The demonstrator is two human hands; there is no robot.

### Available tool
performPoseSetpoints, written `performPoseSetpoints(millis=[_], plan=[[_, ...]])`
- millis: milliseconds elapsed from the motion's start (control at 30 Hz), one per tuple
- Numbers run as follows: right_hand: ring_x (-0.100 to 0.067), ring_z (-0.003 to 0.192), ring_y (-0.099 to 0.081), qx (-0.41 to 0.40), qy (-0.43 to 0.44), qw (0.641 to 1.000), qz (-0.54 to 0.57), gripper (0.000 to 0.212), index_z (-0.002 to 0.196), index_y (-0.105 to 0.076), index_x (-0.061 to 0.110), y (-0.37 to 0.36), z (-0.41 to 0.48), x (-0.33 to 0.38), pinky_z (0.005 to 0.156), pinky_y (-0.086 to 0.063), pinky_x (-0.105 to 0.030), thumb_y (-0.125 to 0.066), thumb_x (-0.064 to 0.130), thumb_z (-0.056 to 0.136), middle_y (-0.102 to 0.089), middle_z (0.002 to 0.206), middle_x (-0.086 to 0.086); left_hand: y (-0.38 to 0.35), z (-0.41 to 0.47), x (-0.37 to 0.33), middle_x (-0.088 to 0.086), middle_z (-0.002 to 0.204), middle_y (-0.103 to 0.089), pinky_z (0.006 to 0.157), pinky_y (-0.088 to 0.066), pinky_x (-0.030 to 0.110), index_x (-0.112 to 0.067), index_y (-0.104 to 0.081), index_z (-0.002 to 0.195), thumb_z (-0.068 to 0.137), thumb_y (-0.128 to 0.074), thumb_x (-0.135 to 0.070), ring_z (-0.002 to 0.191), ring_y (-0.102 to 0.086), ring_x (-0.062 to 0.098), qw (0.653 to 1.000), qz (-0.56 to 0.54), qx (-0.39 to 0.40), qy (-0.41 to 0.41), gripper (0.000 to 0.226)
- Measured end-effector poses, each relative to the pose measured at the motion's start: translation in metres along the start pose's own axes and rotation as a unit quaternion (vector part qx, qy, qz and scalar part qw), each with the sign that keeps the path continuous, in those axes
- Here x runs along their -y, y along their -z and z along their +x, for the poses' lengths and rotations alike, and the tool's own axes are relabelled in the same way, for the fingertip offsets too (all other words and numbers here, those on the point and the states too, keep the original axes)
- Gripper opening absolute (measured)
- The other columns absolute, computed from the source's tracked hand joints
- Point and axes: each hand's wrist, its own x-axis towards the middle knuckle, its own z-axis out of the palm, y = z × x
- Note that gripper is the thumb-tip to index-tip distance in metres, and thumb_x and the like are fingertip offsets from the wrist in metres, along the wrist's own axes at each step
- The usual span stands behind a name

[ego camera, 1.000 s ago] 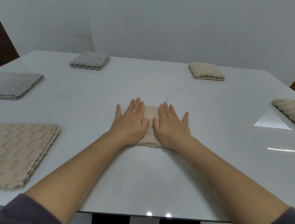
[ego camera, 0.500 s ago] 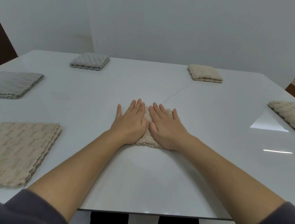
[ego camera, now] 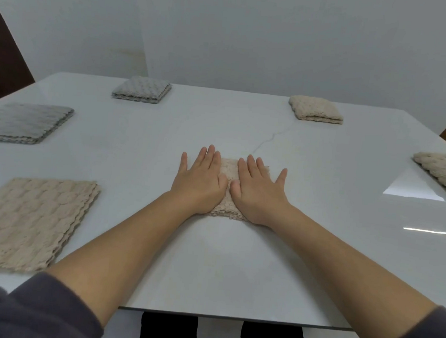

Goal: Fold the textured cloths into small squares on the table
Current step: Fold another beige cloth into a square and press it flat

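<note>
– Two hands are laid flat at the centre of the frame: the left hand [ego camera: 199, 184] and the right hand [ego camera: 258, 191]. The fingers are straight and spread and nothing is gripped. Both are pressed on the small beige cloth [ego camera: 229, 169], which lies on the white table [ego camera: 208, 269] beneath the palms.

– Which step is judged to be in hand?

– The last fold appears to be made, and the square is being flattened. For the next move, the hands would need to be lifted straight off so that the layers are not dragged, and a larger piece would need to be fetched.

– And the materials, from the nearest outward?

– At lower left a larger layered beige piece [ego camera: 31, 220] is seen. It is thick, with a raised scale-like weave and wavy edges, and is likely soft and springy. The table is glossy and stone-like, crossed by a thin vein. At mid left a flat grey cloth [ego camera: 22, 122] of the same weave is laid, and at the right edge a folded beige one [ego camera: 445, 175]. Farthest off, a small grey square [ego camera: 142, 89] at upper left and a rounded beige bundle [ego camera: 314, 112] at upper right are set well apart.
</note>
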Motion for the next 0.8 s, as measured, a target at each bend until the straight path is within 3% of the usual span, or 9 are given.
performPoseSetpoints(millis=[100, 200, 633, 800], plan=[[-0.022, 0.150, 0.007, -0.002, 0.005, 1.000, -0.001, 0.061, 0.155, 0.000, 0.013, 0.000, 0.000, 0.000, 0.114, 0.006, -0.064, -0.013, 0.041, 0.102, 0.004, 0.163, -0.006, 0.001, -0.008, 0.002, 0.000, 0.161, 0.014, 0.119, 0.010, 0.043, -0.012, 0.004, 0.154, 0.101, -0.016, -0.030, 0.147, 0.015, 0.010, 0.998, 0.006, -0.036, -0.053, 0.059], [-0.021, 0.150, 0.008, -0.005, 0.010, 1.000, 0.003, 0.060, 0.155, 0.001, 0.016, -0.001, 0.000, -0.001, 0.114, 0.008, -0.063, -0.013, 0.040, 0.102, 0.006, 0.163, -0.005, -0.003, -0.017, 0.005, -0.005, 0.161, 0.013, 0.119, 0.010, 0.042, -0.017, 0.004, 0.155, 0.102, -0.015, -0.031, 0.146, 0.016, 0.006, 0.996, 0.006, -0.015, -0.092, 0.058], [-0.022, 0.150, 0.007, -0.021, 0.043, 0.999, -0.006, 0.061, 0.155, -0.001, 0.016, 0.000, -0.005, -0.006, 0.115, 0.009, -0.059, -0.015, 0.040, 0.101, 0.004, 0.163, -0.005, -0.005, -0.015, 0.012, -0.003, 0.162, 0.010, 0.119, 0.009, 0.044, -0.015, 0.003, 0.155, 0.102, -0.014, -0.035, 0.147, 0.014, 0.008, 0.995, 0.003, 0.006, -0.096, 0.059], [-0.023, 0.150, 0.009, 0.039, 0.031, 0.999, -0.006, 0.060, 0.155, 0.001, 0.018, 0.015, 0.000, -0.005, 0.114, 0.011, -0.061, -0.012, 0.041, 0.102, 0.006, 0.163, -0.007, 0.000, -0.014, 0.014, -0.007, 0.161, 0.012, 0.119, 0.012, 0.039, -0.019, 0.004, 0.154, 0.103, -0.016, -0.029, 0.145, 0.016, 0.003, 0.992, -0.071, 0.028, -0.098, 0.056]])
